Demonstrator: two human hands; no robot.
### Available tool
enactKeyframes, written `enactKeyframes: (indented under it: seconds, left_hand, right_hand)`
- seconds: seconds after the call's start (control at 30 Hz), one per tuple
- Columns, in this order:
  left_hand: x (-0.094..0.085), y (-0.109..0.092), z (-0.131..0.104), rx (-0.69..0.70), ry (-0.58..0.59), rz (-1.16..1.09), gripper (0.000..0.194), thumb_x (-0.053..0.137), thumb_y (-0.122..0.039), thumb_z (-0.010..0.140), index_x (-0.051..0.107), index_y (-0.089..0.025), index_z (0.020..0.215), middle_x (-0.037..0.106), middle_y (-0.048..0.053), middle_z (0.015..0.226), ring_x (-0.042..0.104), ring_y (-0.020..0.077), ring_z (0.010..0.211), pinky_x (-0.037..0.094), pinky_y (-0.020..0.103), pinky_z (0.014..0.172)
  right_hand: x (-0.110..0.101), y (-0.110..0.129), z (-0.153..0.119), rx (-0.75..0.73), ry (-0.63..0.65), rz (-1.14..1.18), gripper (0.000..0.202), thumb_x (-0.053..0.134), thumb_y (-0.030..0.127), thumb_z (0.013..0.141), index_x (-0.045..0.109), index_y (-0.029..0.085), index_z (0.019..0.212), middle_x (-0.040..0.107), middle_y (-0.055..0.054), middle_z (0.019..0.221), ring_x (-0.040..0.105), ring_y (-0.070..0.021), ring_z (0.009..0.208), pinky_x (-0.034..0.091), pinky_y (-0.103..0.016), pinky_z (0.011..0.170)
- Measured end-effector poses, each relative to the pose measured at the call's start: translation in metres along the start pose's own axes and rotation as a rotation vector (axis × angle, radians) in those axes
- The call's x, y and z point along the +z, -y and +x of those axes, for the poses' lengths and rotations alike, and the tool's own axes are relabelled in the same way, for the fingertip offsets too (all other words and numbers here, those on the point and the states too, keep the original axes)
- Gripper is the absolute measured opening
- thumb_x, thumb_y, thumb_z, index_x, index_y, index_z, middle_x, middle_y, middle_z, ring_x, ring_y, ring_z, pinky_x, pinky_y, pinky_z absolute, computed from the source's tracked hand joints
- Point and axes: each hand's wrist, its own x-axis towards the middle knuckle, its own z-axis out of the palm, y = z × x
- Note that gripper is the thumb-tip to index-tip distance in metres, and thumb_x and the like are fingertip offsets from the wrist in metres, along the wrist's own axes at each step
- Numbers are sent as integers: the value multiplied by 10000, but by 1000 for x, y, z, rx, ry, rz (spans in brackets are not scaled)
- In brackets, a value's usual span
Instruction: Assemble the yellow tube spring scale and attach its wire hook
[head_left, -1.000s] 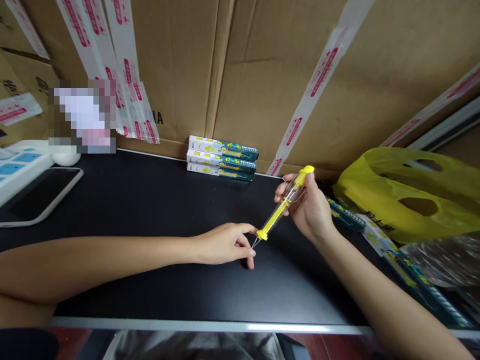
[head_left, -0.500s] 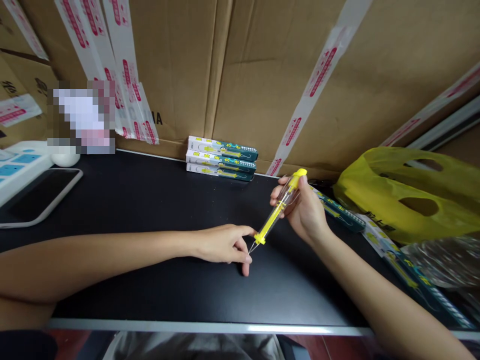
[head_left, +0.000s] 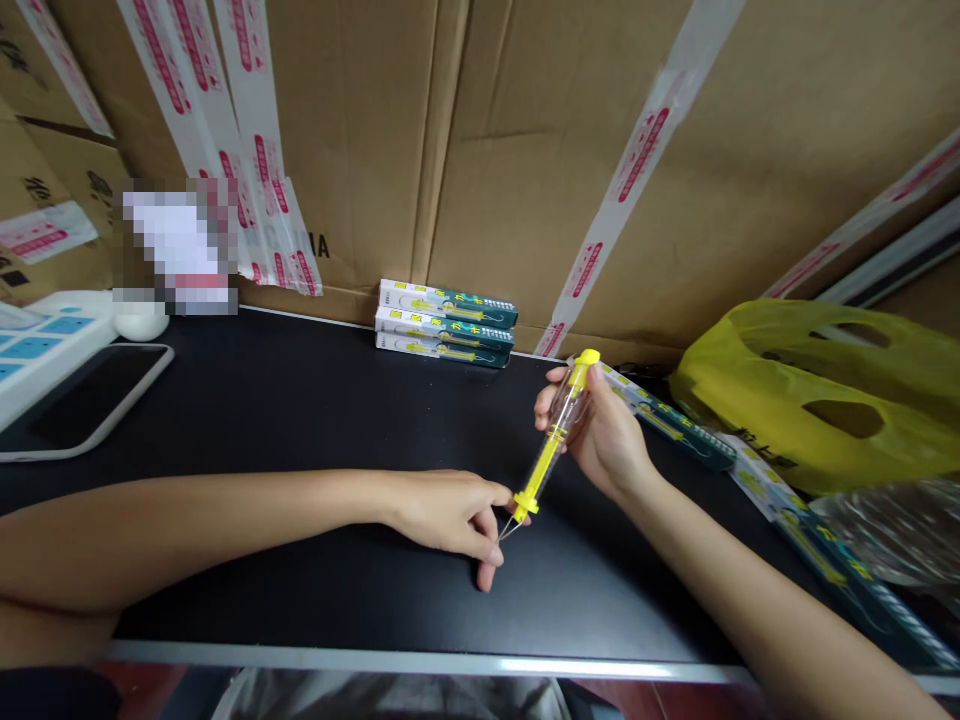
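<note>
My right hand (head_left: 607,430) is closed around the upper part of a spring scale (head_left: 546,455), a clear tube with yellow ends and a yellow inner rod. The thumb lies near its top cap. The scale is held tilted above the black tabletop, its top leaning to the right. At the lower end, the thumb and fingers of my left hand (head_left: 457,515) pinch the thin wire hook (head_left: 510,530). The left index fingertip reaches the yellow bottom collar. Part of the hook is hidden by the fingers.
Several spring scale boxes (head_left: 446,345) are stacked against the cardboard at the back. More boxes (head_left: 667,425) lie along the right, beside a yellow plastic bag (head_left: 817,390) and clear plastic wrapping (head_left: 900,530). On the left are a phone (head_left: 82,405) and a white power strip (head_left: 52,340).
The hook end and my left hand have moved slightly toward the near table edge. My right hand has shifted a little left, and the scale stands slightly steeper. Both holds stay the same.
</note>
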Motion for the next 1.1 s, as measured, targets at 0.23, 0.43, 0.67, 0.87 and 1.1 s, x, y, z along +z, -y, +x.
enactKeyframes:
  seconds: [0.23, 0.43, 0.67, 0.87, 1.1]
  left_hand:
    - [-3, 5, 0, 28, 73, -80, 482, 596, -226, 887, 469, -95, 1333, 756, 53, 869, 604, 117, 757, 445, 217, 700]
    - [-5, 5, 1, -7, 93, -182, 497, 579, -227, 896, 418, -99, 1349, 743, 65, 885, 514, 90, 605, 440, 213, 609]
    - [-11, 8, 1, -56, 161, -247, 487, 605, -232, 875, 421, -122, 1313, 704, 27, 837, 492, 79, 559, 419, 211, 556]
    - [-10, 5, 2, -89, -415, 25, 530, 702, -517, 769, 532, -183, 1144, 686, 27, 932, 610, 147, 731, 443, 252, 626]
    - [-13, 7, 0, -162, -755, 604, 370, 507, -423, 925, 535, -224, 1236, 698, 15, 923, 658, 206, 789, 454, 303, 674]
  right_hand:
    - [-18, 14, 14, -106, -117, 14, 441, 547, 646, 853, 604, 212, 904, 660, 15, 665, 635, -115, 508, 362, -179, 327]
    - [-1, 7, 0, -41, -12, 1, 433, 561, 636, 847, 594, 210, 923, 675, 4, 667, 647, -135, 518, 376, -184, 325]
    - [-13, 14, 9, -129, -132, 32, 421, 524, 623, 881, 597, 209, 906, 686, 5, 701, 652, -119, 528, 394, -176, 336]
    - [4, -6, -3, 4, 3, 95, 318, 587, 525, 884, 552, 215, 941, 765, -53, 899, 731, -172, 730, 515, -198, 434]
    - [13, -28, -13, 115, 147, 132, 236, 645, 435, 868, 545, 235, 944, 737, -61, 1112, 698, -188, 964, 604, -280, 667]
